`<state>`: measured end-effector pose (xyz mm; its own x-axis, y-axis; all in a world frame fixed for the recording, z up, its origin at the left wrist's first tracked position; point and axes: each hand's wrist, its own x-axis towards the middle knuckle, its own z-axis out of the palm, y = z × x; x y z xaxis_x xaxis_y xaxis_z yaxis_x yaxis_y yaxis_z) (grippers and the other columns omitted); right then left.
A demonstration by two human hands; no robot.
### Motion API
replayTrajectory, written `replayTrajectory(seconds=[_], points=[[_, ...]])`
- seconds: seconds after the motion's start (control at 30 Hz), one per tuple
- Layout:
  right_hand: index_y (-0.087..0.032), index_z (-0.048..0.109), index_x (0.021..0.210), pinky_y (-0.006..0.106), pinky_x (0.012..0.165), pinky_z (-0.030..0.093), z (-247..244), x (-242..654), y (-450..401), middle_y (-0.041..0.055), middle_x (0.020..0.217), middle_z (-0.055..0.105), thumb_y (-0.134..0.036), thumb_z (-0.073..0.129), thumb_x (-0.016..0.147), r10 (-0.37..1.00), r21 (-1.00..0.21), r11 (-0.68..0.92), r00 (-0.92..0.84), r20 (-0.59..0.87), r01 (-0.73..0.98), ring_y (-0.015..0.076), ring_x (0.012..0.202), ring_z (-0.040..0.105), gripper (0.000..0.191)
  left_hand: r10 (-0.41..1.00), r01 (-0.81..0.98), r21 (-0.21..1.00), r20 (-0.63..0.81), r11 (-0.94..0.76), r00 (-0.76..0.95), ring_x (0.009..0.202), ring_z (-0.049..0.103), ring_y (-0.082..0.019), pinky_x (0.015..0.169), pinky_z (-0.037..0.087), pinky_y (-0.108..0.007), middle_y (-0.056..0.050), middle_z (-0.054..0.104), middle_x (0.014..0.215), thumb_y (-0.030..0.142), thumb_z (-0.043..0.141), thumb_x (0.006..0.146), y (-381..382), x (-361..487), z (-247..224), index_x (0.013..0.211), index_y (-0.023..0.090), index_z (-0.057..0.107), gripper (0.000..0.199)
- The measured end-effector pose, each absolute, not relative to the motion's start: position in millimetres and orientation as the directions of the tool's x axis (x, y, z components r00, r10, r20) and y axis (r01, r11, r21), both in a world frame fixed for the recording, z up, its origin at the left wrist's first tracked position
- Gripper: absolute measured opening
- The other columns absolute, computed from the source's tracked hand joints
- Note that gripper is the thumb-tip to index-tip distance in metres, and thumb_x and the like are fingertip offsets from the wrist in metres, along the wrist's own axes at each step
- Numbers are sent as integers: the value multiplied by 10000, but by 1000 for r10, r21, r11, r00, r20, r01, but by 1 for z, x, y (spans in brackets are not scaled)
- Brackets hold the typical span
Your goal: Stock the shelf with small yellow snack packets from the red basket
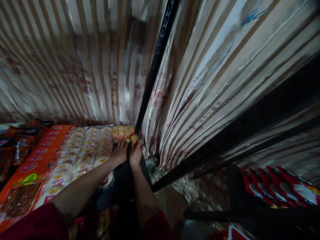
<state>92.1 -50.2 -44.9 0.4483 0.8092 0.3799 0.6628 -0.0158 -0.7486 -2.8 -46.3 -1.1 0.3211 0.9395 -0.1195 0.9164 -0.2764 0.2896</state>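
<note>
Small yellow packets with red-and-white labels (122,132) stand in a tight row at the back right corner of a dark shelf (122,183). Against the front of this row rests my left hand (120,153), its fingers stretched out and touching the packets. Beside it, at the corner by the black post, my right hand (136,154) has its fingers closed around a single yellow packet (134,138). That packet sits just in front of the row. The dim light blurs the fingertips.
Left of my hands lie rows of clear-wrapped white rounds (86,146), then orange snack packs (37,160) and dark bags (21,146). A black slotted post (155,63) rises at the corner. Striped plastic sheeting (82,60) hangs behind. Red-and-white bags (282,186) stand at the lower right.
</note>
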Motion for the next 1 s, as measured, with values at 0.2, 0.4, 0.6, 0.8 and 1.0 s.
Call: replayTrajectory(seconds=[0.2,0.4,0.6,0.8,1.0], points=[[-157,447,1105,370,845,447,-49,94,-27,153,1089,522,-160,403,831,792,-772,0,471,388,635,228,997,547,278,947,920,317,-144,-230,287,1397,21,-316,1044,320,-480,-140,100,1522,102,403,748,-45,3,-4,1395,55,296,658],[-149,435,1124,401,872,433,-56,96,-10,169,1119,521,-172,402,836,804,-769,31,441,399,639,242,1047,526,291,945,923,312,-160,-224,284,1400,12,-301,1038,324,-491,-114,70,1528,100,396,739,-46,2,-3,1405,88,282,675],[-142,461,1104,379,865,443,-58,96,-5,157,1094,531,-135,398,826,820,-753,27,416,393,658,225,1032,526,284,942,927,316,-196,-203,273,1401,2,-298,1040,312,-488,-100,44,1531,105,380,744,-45,4,-4,1417,95,252,686],[-146,492,1129,386,922,420,-63,98,-5,162,1174,492,-133,382,823,809,-741,91,385,445,665,214,1101,489,326,962,932,277,-74,-233,263,1402,44,-283,1077,249,-440,-120,140,1519,138,339,820,-51,12,-3,1408,95,284,592],[-166,513,1173,347,951,410,-68,99,-3,130,1182,508,-73,360,796,821,-728,89,364,440,679,182,1123,480,418,938,911,344,-173,-227,300,1406,51,-257,1072,268,-459,-83,125,1525,152,298,839,-49,17,4,1430,114,233,596]])
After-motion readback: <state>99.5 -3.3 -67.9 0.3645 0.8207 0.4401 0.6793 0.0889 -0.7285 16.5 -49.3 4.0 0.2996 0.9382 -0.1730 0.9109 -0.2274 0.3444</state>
